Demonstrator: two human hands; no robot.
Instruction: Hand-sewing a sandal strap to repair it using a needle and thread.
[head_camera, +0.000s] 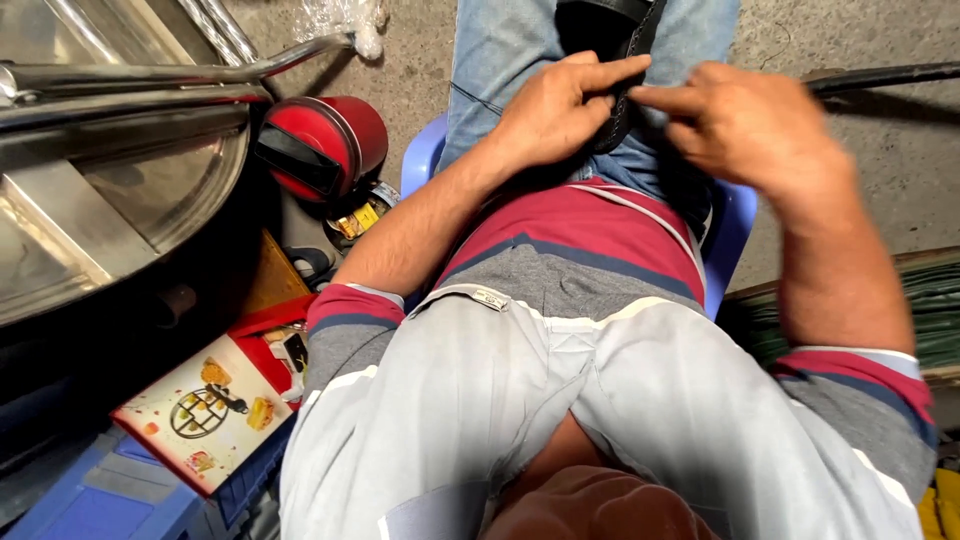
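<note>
Strap: black, narrow, with a row of small holes or stitches along its edge. It lies over the lap, on blue jeans, in the upper middle of the frame, and runs up out of view at the top edge. A thin dark thread trails off to its left across the denim.

Left hand: upper middle, resting on the strap, fingers curled, forefinger stretched along the top; it pins or pinches the strap's edge, though the exact contact is hidden under the fingers.

Right hand: upper right, slightly blurred, forefinger and thumb drawn together and pointing at the strap. It may pinch something fine, such as a needle or the thread, but I cannot tell.

Handling, as judged: the strap looks light, flexible yet firm, like leather or webbing; not fragile, not slippery. Best taken at the edge, just beside the hole row, flat between thumb and forefinger.

Surroundings: blue plastic chair under the sitter; red round helmet at upper left, near a metal frame; printed carton at lower left; dark rod at upper right; concrete floor.
</note>
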